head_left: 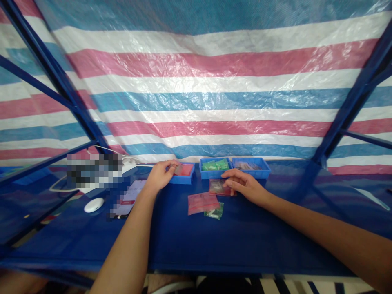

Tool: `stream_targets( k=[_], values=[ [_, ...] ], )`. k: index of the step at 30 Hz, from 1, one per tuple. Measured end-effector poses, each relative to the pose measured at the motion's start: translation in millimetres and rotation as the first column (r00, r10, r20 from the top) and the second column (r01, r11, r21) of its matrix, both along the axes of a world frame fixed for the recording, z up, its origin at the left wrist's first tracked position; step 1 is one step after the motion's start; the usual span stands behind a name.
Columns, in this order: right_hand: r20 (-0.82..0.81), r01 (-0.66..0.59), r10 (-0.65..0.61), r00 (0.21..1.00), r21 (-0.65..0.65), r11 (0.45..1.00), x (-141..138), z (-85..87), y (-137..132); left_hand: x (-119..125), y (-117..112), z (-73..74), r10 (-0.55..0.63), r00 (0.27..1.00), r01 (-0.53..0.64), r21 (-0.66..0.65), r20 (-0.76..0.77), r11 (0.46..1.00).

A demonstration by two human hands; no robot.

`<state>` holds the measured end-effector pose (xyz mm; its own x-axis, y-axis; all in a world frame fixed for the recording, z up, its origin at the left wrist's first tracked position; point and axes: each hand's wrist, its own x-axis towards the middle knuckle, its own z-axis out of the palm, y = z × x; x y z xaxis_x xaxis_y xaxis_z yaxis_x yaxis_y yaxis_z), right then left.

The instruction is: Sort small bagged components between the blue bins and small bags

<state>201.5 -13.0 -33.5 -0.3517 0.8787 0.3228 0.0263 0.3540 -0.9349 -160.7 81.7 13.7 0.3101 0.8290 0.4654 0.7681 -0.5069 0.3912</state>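
My left hand (161, 175) reaches over the left blue bin (183, 179), which holds pink plastic bags (186, 169). Its thumb and fingers are pinched on a small plastic bag (177, 168), partly hidden by the fingertips. My right hand (245, 184) has its fingers apart, the fingertips over the right part of a reddish clear bag (217, 186) on the table. Whether they touch that bag is unclear. Nearer to me lies a pink bag (202, 203), overlapping a small green bag (215, 211).
Beside the left bin stand a blue bin of green bags (215, 164) and another with clear bags (246, 165). At left are a phone-like device (133, 196), a white round case (94, 205) and white cables (58, 190). Blue frame posts (343, 110) flank a striped tarp (214, 98).
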Motion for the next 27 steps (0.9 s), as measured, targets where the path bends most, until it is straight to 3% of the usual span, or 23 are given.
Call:
stream_targets(
  k=[6, 9, 11, 13, 16, 19, 23, 27],
  values=[
    [0.012, 0.0, 0.0, 1.0, 0.017, 1.0, 0.3, -1.9, 1.1, -7.0, 6.6, -8.3, -0.047, 0.998, 0.048, 0.015, -0.03, 0.999],
    [0.034, 0.001, -0.003, 0.999, 0.037, 0.999, -0.3, -2.2, 0.8, -8.5, 9.6, -12.8, -0.003, 0.999, 0.006, 0.075, -0.047, 0.997],
    [0.079, 0.033, -0.042, 0.996, 0.11, 0.993, -0.1, -2.0, -0.1, -7.0, 9.4, -13.3, 0.042, 0.997, -0.033, 0.138, -0.063, 0.99],
    [0.173, 0.07, -0.119, 0.978, 0.265, 0.962, 0.8, -0.8, -1.8, -2.2, 6.5, -11.3, 0.055, 0.996, -0.042, 0.187, -0.066, 0.981],
    [0.335, 0.005, -0.198, 0.921, 0.498, 0.867, 1.6, 3.4, -6.0, 11.0, -2.9, -4.7, -0.005, 0.998, 0.019, 0.214, -0.07, 0.977],
    [0.437, -0.104, -0.203, 0.876, 0.583, 0.805, 0.4, 7.1, -10.2, 29.8, -17.7, 3.7, -0.07, 0.995, 0.087, 0.243, -0.077, 0.966],
    [0.54, -0.185, -0.211, 0.814, 0.587, 0.788, -1.0, 3.9, -9.5, 62.6, -43.0, 11.9, -0.182, 0.982, 0.19, 0.226, -0.055, 0.956],
    [0.576, -0.171, -0.248, 0.779, 0.575, 0.8, 1.6, -3.3, -2.9, 97.8, -64.5, 9.3, -0.348, 0.936, 0.353, 0.141, -0.06, 0.925]
  ],
)
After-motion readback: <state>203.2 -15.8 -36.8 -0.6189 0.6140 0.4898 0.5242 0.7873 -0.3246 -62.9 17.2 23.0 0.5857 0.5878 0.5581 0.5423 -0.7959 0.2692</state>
